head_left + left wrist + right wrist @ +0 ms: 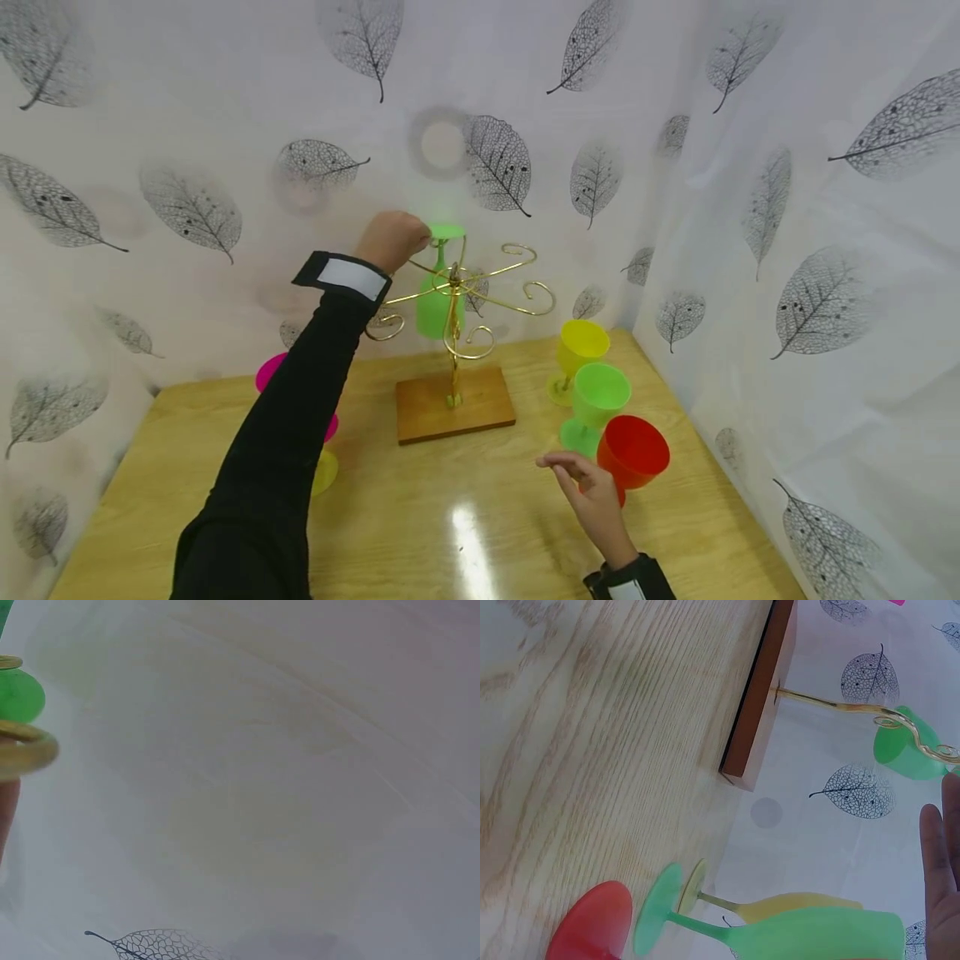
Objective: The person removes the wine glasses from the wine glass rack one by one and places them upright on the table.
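Observation:
My left hand (pixel 393 239) reaches to the back of a gold wire stand (pixel 454 281) with curled arms. There its fingers pinch the edge of the foot of a green goblet (pixel 430 315), which hangs upside down with its stem among the wires. In the left wrist view, only a sliver of that hand shows beside a gold curl (pixel 30 754). Low at the right, my right hand (pixel 596 504) is held with fingers loosely extended and nothing in them. It overlaps the lower part of an upright red goblet (pixel 637 450).
The stand's wooden base (pixel 480 404) rests on the table (pixel 405 533). Behind the red goblet stand another green goblet (pixel 602 396) and a yellow goblet (pixel 583 346). My left sleeve partly hides a pink goblet (pixel 268 371) and a yellow foot (pixel 325 472). A leaf-patterned curtain (pixel 247 108) hangs behind.

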### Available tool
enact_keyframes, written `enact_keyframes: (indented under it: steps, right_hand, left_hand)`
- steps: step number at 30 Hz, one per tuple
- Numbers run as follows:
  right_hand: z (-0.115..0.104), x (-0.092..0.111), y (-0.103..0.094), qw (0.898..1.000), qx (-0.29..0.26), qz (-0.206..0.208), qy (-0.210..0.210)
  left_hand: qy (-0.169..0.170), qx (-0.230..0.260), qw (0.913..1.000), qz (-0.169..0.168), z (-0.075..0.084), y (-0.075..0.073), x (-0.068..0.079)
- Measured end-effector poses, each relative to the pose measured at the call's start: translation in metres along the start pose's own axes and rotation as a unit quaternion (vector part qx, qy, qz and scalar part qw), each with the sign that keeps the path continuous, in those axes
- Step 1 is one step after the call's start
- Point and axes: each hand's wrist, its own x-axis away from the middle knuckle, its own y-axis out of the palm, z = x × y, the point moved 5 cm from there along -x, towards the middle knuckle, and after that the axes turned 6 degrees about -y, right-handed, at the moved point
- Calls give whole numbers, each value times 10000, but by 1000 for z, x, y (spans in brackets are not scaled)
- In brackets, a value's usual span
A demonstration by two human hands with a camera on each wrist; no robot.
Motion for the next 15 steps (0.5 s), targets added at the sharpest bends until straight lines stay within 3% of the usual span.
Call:
enact_keyframes:
  steps: [5, 15]
  right_hand:
    - [-1, 3, -3, 9999, 16, 136, -6]
    - [-3, 3, -7, 9999, -19, 112, 26]
  left_hand:
    - [-119, -67, 9998, -118, -1, 5, -5]
    - [-48, -3, 10000, 20, 7, 1, -9]
